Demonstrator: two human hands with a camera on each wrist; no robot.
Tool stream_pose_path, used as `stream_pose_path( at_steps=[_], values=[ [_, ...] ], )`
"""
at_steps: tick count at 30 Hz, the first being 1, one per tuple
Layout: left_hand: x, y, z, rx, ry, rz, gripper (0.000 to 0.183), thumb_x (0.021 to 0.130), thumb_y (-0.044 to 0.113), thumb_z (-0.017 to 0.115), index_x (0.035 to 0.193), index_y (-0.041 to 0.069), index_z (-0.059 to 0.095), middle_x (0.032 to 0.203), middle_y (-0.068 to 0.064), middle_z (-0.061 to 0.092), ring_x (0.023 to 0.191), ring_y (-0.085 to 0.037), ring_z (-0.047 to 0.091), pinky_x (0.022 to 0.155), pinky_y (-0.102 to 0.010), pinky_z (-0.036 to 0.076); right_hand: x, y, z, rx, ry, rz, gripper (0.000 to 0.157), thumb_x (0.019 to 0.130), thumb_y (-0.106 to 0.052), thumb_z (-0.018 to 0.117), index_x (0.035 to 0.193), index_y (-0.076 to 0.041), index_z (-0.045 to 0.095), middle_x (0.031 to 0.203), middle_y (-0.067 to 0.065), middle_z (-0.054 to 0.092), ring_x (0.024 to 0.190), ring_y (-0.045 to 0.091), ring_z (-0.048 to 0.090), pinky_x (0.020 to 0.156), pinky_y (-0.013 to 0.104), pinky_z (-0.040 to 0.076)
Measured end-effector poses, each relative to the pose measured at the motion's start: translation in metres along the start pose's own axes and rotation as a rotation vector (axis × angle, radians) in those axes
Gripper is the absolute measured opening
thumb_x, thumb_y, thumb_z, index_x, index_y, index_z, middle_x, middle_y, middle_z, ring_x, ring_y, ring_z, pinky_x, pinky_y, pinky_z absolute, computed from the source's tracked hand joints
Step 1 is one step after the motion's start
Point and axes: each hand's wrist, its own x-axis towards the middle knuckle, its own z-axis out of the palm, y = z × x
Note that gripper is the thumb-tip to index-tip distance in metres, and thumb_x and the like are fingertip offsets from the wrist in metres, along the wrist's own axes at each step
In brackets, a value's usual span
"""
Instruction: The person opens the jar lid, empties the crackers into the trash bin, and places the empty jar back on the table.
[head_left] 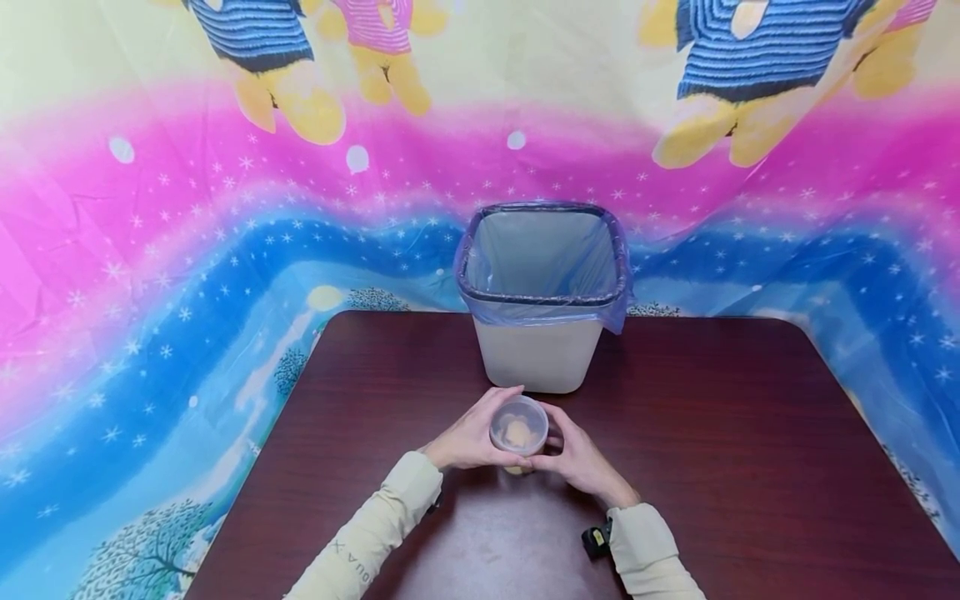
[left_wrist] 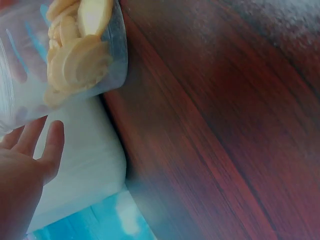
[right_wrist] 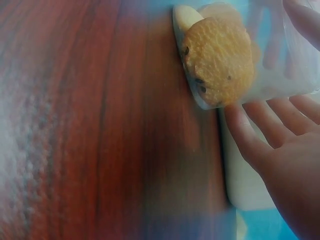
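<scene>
The left hand (left_wrist: 24,167) is holding a clear tub (left_wrist: 118,55), and through its rounded wall pale yellow biscuits (left_wrist: 80,65) are showing in a heap (I'm seeing several overlapping like roof tiles). Behind it a smooth white container (left_wrist: 87,160) is standing on the reddish-brown, wood-grained table (left_wrist: 205,130), and a blue-and-white patch (left_wrist: 100,220) is peeking out beyond.

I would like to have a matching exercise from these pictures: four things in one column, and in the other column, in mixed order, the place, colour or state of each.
Things:
1. Plastic container
2. Cookies
3. Bin liner
4. Table

Descriptions:
A. Folded over the rim of the pale bin
B. Dark reddish brown
C. Held between the left hand and the right hand
D. Inside a see-through wall

Right pairs: 1-C; 2-D; 3-A; 4-B
</scene>
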Motion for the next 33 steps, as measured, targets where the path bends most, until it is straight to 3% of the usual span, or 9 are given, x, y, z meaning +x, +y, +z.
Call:
stream_pose_path(
  at_steps=[7,18,33],
  values=[
    [0.0023,0.0017,0.0015,0.013,-0.011,-0.013,0.103,0.065,0.037,0.089,0.149,0.015,0.034,0.14,-0.001,0.043,0.123,-0.019,0.05,0.102,-0.034,0.044,0.0001,0.0007,0.0001,0.0,-0.007,-0.003,0.084,0.074,-0.02,0.084,0.144,-0.014,0.037,0.144,0.016,0.047,0.127,0.032,0.051,0.097,0.036,0.05],
    [0.0025,0.0003,0.004,0.044,0.018,0.032,0.104,0.064,0.042,0.089,0.148,0.014,0.035,0.139,-0.001,0.045,0.122,-0.019,0.051,0.102,-0.033,0.045,-0.0005,0.0,-0.0002,-0.001,-0.014,-0.005,0.084,0.075,-0.02,0.083,0.145,-0.015,0.037,0.145,0.016,0.046,0.129,0.032,0.05,0.098,0.037,0.049],
    [0.0016,0.0032,0.0021,0.03,0.004,0.001,0.103,0.064,0.04,0.089,0.148,0.015,0.035,0.139,-0.001,0.046,0.123,-0.021,0.051,0.102,-0.035,0.044,-0.001,0.0011,-0.0001,0.0,-0.012,-0.004,0.085,0.075,-0.019,0.083,0.145,-0.014,0.036,0.143,0.017,0.048,0.128,0.033,0.051,0.098,0.038,0.049]
  ],
)
